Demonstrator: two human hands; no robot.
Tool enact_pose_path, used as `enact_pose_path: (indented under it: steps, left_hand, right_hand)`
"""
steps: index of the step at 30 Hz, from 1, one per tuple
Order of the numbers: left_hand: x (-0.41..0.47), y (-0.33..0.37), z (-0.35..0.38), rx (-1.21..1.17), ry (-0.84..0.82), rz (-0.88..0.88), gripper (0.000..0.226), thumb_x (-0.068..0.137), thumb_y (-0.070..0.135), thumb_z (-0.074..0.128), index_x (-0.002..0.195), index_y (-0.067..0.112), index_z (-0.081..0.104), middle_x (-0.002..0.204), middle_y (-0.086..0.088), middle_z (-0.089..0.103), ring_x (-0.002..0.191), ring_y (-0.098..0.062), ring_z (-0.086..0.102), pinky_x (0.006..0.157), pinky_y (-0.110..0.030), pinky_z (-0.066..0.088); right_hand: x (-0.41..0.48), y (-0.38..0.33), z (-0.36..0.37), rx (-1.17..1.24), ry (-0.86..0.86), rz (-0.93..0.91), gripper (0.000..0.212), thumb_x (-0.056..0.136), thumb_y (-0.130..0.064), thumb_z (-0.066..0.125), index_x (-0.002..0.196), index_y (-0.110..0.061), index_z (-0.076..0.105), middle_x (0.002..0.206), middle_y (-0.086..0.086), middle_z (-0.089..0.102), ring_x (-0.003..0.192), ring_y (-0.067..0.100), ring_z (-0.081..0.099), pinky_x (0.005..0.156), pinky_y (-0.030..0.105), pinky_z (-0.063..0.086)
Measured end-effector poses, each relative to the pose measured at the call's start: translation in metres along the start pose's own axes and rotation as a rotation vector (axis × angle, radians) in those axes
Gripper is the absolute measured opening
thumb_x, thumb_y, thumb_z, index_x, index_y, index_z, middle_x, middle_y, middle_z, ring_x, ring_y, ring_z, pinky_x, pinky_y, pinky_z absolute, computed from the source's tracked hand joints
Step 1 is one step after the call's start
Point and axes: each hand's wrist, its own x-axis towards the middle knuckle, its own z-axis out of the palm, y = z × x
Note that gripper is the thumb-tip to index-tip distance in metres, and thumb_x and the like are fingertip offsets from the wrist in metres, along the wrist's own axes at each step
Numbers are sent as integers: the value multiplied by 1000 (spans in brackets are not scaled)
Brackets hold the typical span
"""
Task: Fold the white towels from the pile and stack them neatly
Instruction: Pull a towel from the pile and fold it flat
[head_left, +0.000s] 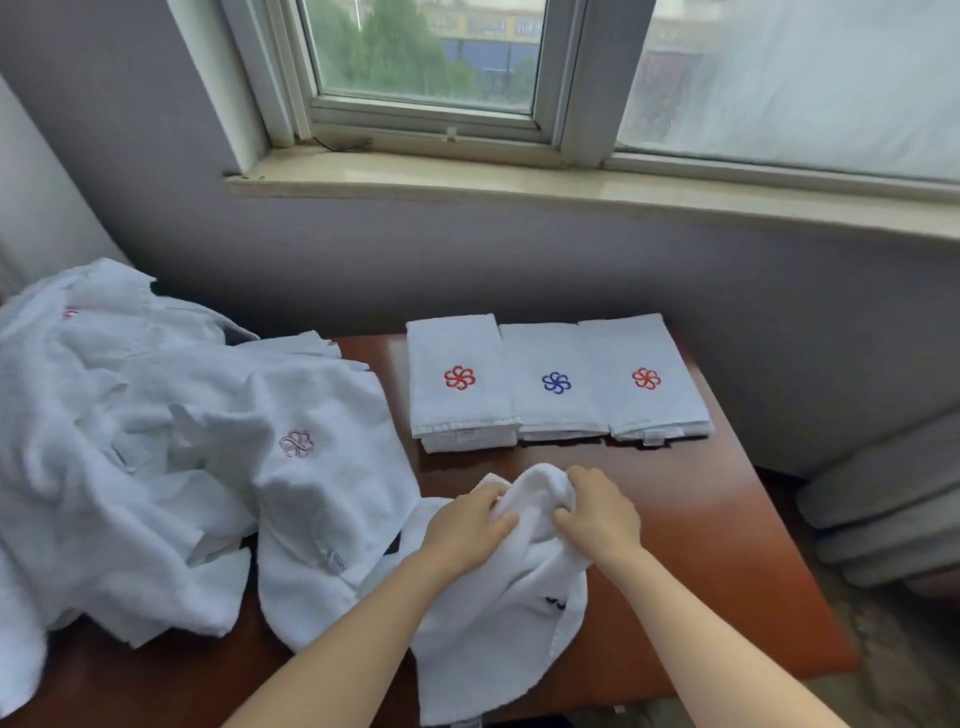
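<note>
Towel (519, 597) bunched at the near middle of the tabletop (701, 519), drooping over the near edge, not yet folded. From the head view: gripped at its upper bunch by both hands, left hand (467, 525) and right hand (597, 514) close together, fingers of each curled into the cloth. Behind it, toward the wall, three folded stacks side by side and touching: left stack (460, 384) with a red flower emblem, seemingly thicker than the others; middle stack (556, 384) with a blue emblem; right stack (647, 379) with a red one. Judged as well begun but far from finished: large loose pile (130, 441) of white towels heaped over the left part of the tabletop, just beside the gripped one, all awaiting folding. Apparently at the sorting-out stage, edges not yet found or laid flat. Tabletop of glossy reddish-brown wood, set against a grey wall (519, 270). Above, pale windowsill (519, 182) and white-framed window (426, 52), trees and buildings outside; sheer curtain (805, 78) across the right pane. At far right, beside the tabletop, grey padded bundle (883, 519), nature unclear.
</note>
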Motion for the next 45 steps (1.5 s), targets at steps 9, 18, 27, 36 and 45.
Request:
enact_pose_path:
  steps: [9, 18, 27, 36, 45]
  left_hand:
    - [14, 10, 30, 42, -11, -32, 32, 97, 38, 50, 125, 23, 57, 115, 5, 66, 107, -18, 61, 88, -39, 49]
    - [10, -2, 54, 109, 79, -37, 46, 99, 40, 49, 143, 30, 39, 134, 5, 58, 118, -13, 56, 94, -30, 48]
    - [21, -17, 76, 101, 272, 57, 35, 99, 27, 51, 134, 29, 54, 125, 8, 62, 114, -12, 55, 93, -27, 45]
    - [25, -41, 92, 6, 461, 218, 25, 96, 27, 55, 121, 29, 58, 114, 16, 62, 103, -4, 54, 84, -24, 45]
    - [18, -47, 107, 43, 627, 318, 20, 95, 37, 56, 109, 26, 47, 96, 6, 63, 85, -18, 61, 73, -37, 49]
  right_hand:
    - [0, 13, 16, -201, 123, -222, 70, 85, -23, 48, 151, -28, 24, 158, -6, 19, 151, 17, 2, 117, 57, -5]
    - [-4, 38, 66, -232, -5, -286, 61, 91, -34, 38, 152, -31, 30, 165, 2, 10, 152, 23, -5, 114, 59, -14]
    - [12, 40, 78, -91, 122, -305, 50, 87, -39, 51, 136, -32, 54, 154, 4, 38, 147, 24, 24, 119, 55, -1]
    - [22, 48, 94, 148, 348, -376, 38, 76, -37, 62, 114, -32, 70, 134, -3, 57, 132, 19, 44, 117, 54, 14]
    - [18, 57, 111, 237, 493, -409, 32, 82, -44, 59, 113, -40, 68, 131, -13, 56, 129, 11, 41, 117, 49, 12]
